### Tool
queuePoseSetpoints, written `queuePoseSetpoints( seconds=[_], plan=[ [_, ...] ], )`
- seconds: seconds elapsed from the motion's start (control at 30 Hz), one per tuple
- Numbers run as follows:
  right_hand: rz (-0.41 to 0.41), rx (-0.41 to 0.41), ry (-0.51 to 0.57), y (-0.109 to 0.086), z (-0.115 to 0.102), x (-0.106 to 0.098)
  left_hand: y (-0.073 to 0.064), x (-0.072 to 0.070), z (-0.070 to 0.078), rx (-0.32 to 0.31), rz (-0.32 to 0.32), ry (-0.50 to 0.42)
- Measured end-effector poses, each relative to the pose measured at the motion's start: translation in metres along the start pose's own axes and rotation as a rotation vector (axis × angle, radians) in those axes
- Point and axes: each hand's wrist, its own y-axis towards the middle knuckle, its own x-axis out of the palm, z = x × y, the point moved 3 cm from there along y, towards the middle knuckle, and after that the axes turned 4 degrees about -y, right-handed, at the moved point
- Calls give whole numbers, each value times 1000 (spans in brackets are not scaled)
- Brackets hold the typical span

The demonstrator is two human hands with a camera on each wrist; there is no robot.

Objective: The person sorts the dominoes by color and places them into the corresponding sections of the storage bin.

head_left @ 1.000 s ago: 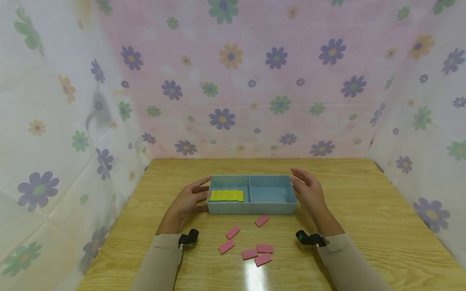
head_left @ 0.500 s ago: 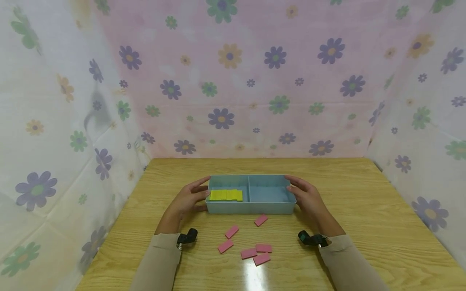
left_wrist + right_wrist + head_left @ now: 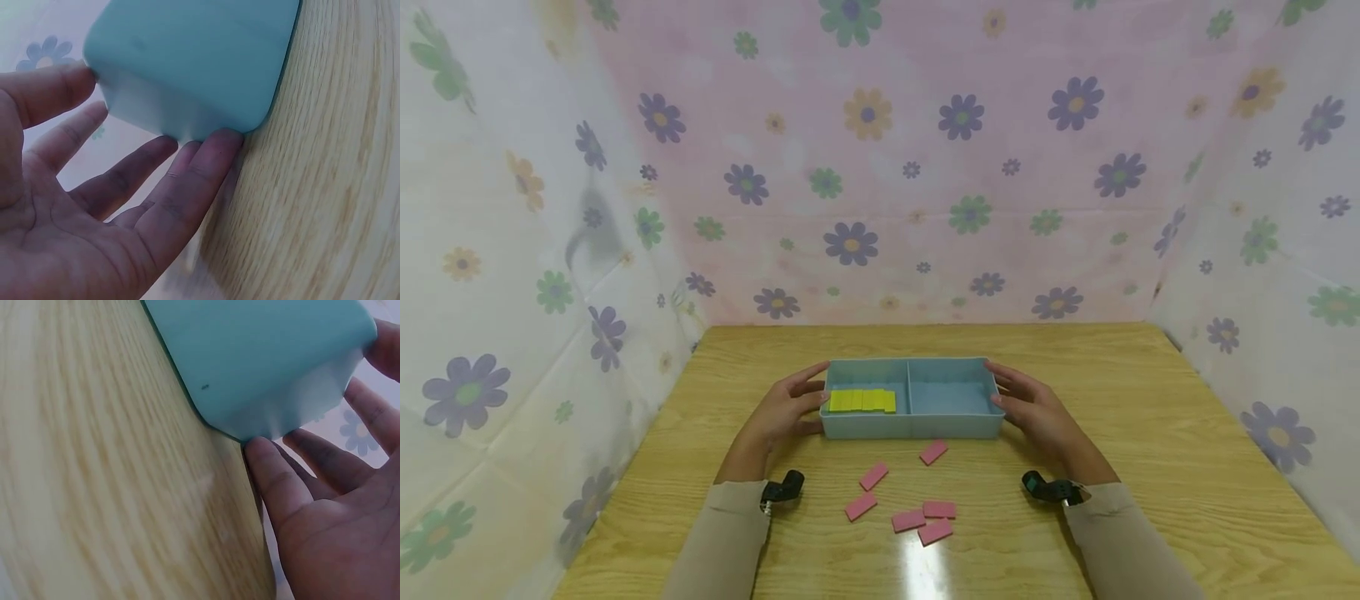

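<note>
A light blue two-compartment box (image 3: 913,427) stands lengthwise across the wooden table. Several yellow tiles (image 3: 861,401) lie side by side in its left compartment, and none show in the right one. My left hand (image 3: 781,412) spans the box's left end with extended fingers. In the left wrist view its fingertips (image 3: 223,140) touch the end wall low down, while the thumb is at the upper corner. My right hand (image 3: 1036,411) lies against the opposite end, thumb at the rim; its fingertips (image 3: 259,447) meet the end wall near the table.
Several pink tiles (image 3: 908,521) lie scattered in front of the box, some touching each other. The wooden table (image 3: 1157,433) ends at a flower-patterned cloth (image 3: 925,192) behind, with more cloth on both sides.
My right hand has come inward onto the box's right end, where its fingers stood slightly apart before. The left hand keeps its place. The whole head view has shifted slightly.
</note>
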Motion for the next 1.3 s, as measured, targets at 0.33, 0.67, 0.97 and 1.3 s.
queuePoseSetpoints(
  seconds=[0.33, 0.67, 0.97, 1.3],
  plan=[
    [-7, -8, -11, 7, 3, -4, -2, 3, 3, 127, 132, 184],
    [4, 9, -19, 2, 5, -3, -43, 14, 10, 147, 191, 640],
    [-6, 4, -32, 1, 5, -4, -45, 60, 1, 112, -148, 637],
    [-7, 22, 11, 1, 3, 0, -37, 83, -4, 116, -155, 685]
  ],
)
